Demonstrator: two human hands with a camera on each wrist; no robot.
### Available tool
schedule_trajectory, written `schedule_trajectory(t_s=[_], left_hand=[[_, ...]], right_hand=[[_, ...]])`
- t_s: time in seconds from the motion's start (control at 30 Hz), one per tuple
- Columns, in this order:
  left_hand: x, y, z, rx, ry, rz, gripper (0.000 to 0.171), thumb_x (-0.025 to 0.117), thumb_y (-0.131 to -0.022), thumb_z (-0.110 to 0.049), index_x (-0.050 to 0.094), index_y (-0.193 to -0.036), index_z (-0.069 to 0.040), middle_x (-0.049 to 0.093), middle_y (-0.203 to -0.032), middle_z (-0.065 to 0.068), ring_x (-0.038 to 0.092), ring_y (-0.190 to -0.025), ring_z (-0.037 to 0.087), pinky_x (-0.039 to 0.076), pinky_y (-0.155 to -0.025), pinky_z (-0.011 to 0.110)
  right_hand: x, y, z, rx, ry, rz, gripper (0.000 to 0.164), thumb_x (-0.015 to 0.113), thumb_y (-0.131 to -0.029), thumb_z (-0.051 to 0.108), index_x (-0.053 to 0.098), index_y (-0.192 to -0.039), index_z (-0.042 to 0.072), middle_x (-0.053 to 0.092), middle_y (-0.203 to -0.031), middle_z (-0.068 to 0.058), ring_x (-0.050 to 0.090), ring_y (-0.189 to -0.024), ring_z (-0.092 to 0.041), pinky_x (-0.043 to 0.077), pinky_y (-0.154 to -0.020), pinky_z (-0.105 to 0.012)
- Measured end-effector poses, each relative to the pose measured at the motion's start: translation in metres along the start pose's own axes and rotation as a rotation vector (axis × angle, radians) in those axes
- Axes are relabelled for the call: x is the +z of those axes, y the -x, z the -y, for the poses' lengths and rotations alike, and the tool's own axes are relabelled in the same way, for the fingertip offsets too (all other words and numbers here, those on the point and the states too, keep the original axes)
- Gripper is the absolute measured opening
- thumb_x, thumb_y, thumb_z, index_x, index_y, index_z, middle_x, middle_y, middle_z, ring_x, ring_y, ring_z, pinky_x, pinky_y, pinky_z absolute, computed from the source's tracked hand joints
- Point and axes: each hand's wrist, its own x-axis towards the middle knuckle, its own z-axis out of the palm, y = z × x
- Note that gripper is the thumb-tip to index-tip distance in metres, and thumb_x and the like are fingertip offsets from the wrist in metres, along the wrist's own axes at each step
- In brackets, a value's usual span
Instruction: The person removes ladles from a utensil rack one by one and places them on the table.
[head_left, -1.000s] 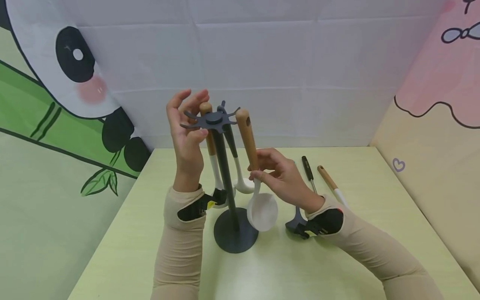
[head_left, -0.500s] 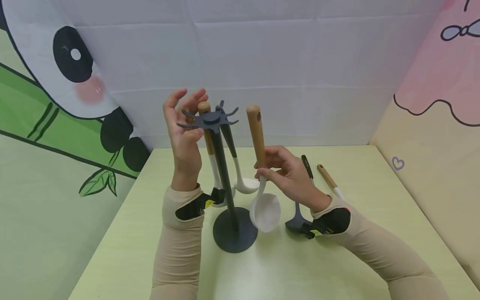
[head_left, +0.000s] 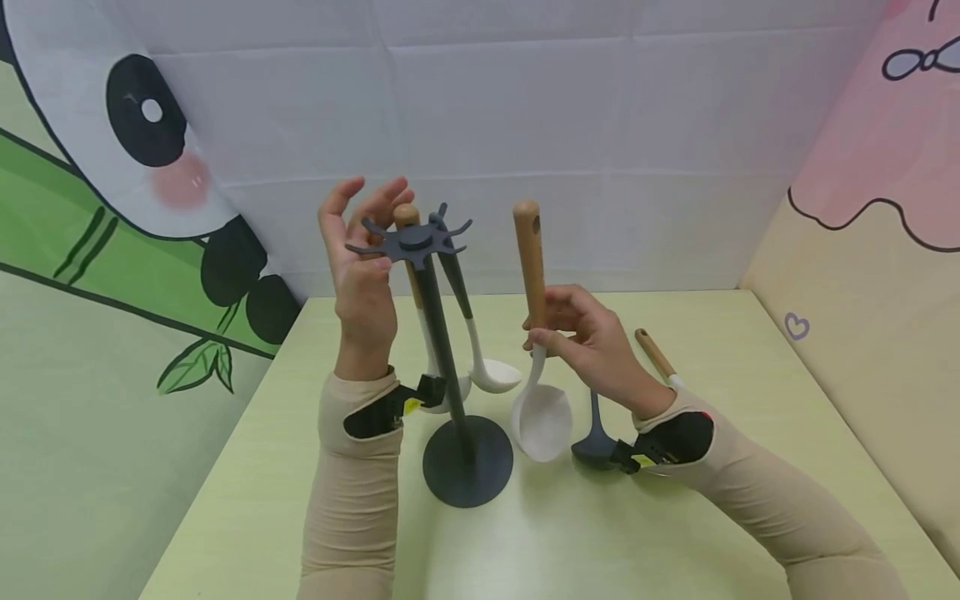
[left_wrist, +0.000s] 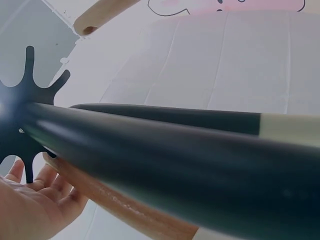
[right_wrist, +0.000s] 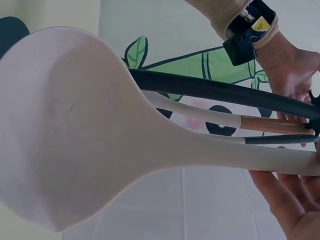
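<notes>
My right hand point(head_left: 603, 346) pinches a white ladle point(head_left: 543, 423) with a wooden handle, near where handle and white neck meet. The ladle stands upright, bowl down, apart from the dark utensil rack point(head_left: 446, 350) and to its right. Its white bowl point(right_wrist: 70, 130) fills much of the right wrist view. Around the rack's top, my left hand point(head_left: 365, 304) has its fingers extended, with the thumb at a hook arm. A wooden-handled white utensil point(left_wrist: 120, 205) and a black-handled white ladle point(head_left: 495, 375) hang on the rack. The wooden-handled one's lower end is partly hidden behind the pole.
On the pale table point(head_left: 240, 500), a dark ladle-like utensil point(head_left: 596, 442) lies beneath my right wrist. Another wooden-handled utensil point(head_left: 655, 354) lies farther right, partly covered by the sleeve. The rack's round base point(head_left: 468, 479) rests on the table. A white cloth backdrop point(head_left: 637, 167) rises behind.
My right hand has carried the ladle rightward, away from the rack's hooks. The left hand and the rack's top have shifted slightly left.
</notes>
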Motion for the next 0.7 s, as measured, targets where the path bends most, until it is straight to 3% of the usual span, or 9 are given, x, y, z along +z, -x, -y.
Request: schedule_trajectory(t_s=[0.17, 0.37, 0.53, 0.7], left_hand=[[-0.003, -0.001, 0.000, 0.005, 0.006, 0.023, 0.062, 0.043, -0.065, -0.008, 0.036, -0.126, -0.001, 0.066, -0.116, 0.013, 0.061, -0.105, 0.027, 0.035, -0.107, 0.044], [-0.006, -0.001, 0.001, 0.012, 0.024, 0.048, 0.061, 0.045, -0.066, -0.007, 0.036, -0.126, -0.002, 0.067, -0.117, 0.013, 0.059, -0.109, 0.029, 0.034, -0.108, 0.046], [-0.008, -0.003, 0.000, 0.015, 0.039, 0.070, 0.061, 0.045, -0.067, -0.007, 0.036, -0.127, -0.001, 0.066, -0.117, 0.014, 0.058, -0.111, 0.031, 0.033, -0.108, 0.047], [-0.010, -0.003, -0.001, 0.002, 0.054, 0.084, 0.061, 0.045, -0.067, -0.007, 0.035, -0.127, -0.002, 0.066, -0.119, 0.015, 0.057, -0.113, 0.033, 0.034, -0.108, 0.046]], right_hand=[[-0.004, 0.000, -0.002, 0.059, 0.000, -0.013, 0.041, 0.060, -0.086, -0.020, 0.047, -0.125, -0.015, 0.067, -0.099, -0.011, 0.071, -0.081, -0.014, 0.060, -0.069, -0.038], [-0.010, 0.000, -0.008, 0.133, 0.020, -0.034, 0.039, 0.060, -0.089, -0.017, 0.047, -0.126, -0.013, 0.065, -0.100, -0.020, 0.071, -0.081, -0.014, 0.060, -0.068, -0.040], [-0.016, -0.001, -0.016, 0.183, 0.051, -0.047, 0.039, 0.060, -0.091, -0.014, 0.047, -0.127, -0.011, 0.065, -0.098, -0.010, 0.071, -0.081, -0.013, 0.060, -0.067, -0.040], [-0.021, -0.001, -0.024, 0.264, 0.046, -0.053, 0.040, 0.060, -0.093, -0.010, 0.045, -0.130, -0.008, 0.063, -0.099, -0.010, 0.071, -0.081, -0.014, 0.060, -0.067, -0.042]])
